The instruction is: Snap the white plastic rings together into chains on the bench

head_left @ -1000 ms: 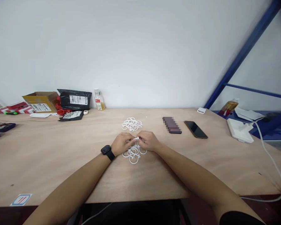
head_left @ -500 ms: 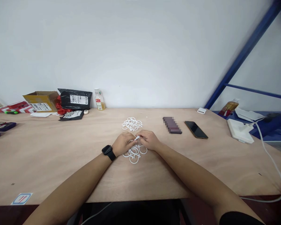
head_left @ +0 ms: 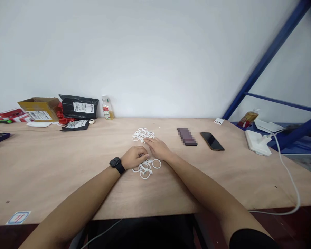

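Note:
Two groups of white plastic curtain rings lie on the wooden table: a far pile and a nearer loose cluster. My right hand reaches to the front edge of the far pile, its fingers stretched out and touching or just over the rings. My left hand, with a black watch on its wrist, rests at the upper left of the near cluster. Its fingers are curled in and the thumb points right; whatever they may hold is hidden.
Right of the rings lie a blurred dark item and a phone. A white power strip trails a cable down the right side. A box, black parcels and a bottle stand by the wall at left.
My hands were together over the near cluster with a white ring piece between the fingers. They have parted; the right hand has moved forward to the far pile. The view has shifted slightly.

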Demonstrator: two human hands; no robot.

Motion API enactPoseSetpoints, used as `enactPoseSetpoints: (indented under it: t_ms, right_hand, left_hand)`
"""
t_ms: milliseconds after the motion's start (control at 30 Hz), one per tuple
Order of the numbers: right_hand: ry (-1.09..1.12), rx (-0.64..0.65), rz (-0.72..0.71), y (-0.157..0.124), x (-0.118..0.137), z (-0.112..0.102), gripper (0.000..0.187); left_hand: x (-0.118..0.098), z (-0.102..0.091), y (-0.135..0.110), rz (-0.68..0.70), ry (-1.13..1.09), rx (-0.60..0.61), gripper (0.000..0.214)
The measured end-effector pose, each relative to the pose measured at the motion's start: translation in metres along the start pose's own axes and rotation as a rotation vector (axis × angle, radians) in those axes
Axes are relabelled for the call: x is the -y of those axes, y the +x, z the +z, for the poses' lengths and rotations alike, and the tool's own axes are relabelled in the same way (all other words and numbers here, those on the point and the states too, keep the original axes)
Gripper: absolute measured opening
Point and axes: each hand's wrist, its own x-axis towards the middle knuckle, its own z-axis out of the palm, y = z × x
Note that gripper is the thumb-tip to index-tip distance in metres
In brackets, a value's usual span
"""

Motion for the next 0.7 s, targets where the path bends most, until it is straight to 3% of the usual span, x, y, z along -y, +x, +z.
enactPoseSetpoints:
  t_ms: [300, 567, 700]
  right_hand:
    - [0.075, -0.065, 0.063, -0.006, -0.005, 0.004, 0.038]
    - [0.14, -0.258, 0.015, -0.01, -0.004, -0.001, 0.031]
    - [0.239, -0.362, -0.097, -0.012, 0.004, -0.004, 0.029]
  left_hand:
    - [0.01, 0.0, -0.003, -0.168, 0.01, -0.207, 0.019]
    - [0.024, 0.005, -0.003, -0.148, 0.077, -0.299, 0.015]
    - [0.025, 0.005, -0.003, -0.106, 0.089, -0.399, 0.023]
